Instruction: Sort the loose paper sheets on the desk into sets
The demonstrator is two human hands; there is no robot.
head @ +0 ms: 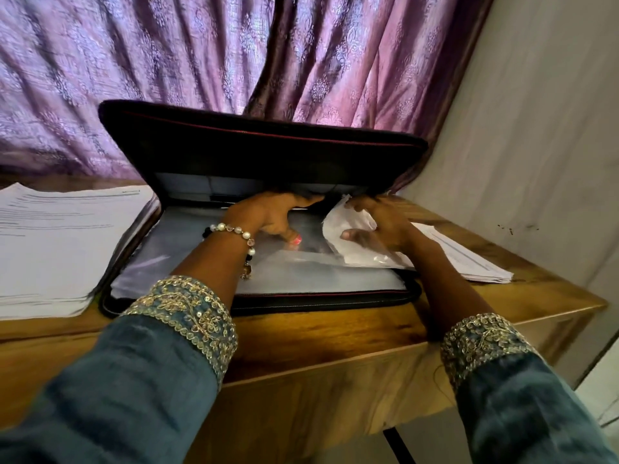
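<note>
1. Hands are working inside a black zip folder [261, 142] that is lying open on the wooden desk [318, 333], with its lid standing up near the purple curtain [201, 55].
2. The left hand [268, 216] is reaching in, its fingers slipping under the lid's lower edge while the thumb is pointing down at a clear plastic sleeve [207, 256]. I cannot tell if those hidden fingers are gripping anything.
3. The right hand [375, 222] is pinching a bent white paper sheet [345, 222] between thumb and fingers, at the sleeve's right side.
4. Other loose sheets are waiting in a big pile [60, 242] left of the folder and a smaller pile [469, 259] on the right.
5. To do this step well, I think she should be keeping the sleeve's mouth open with the left hand, flattening the sheet first, then sliding it in slowly so it is not creasing.
</note>
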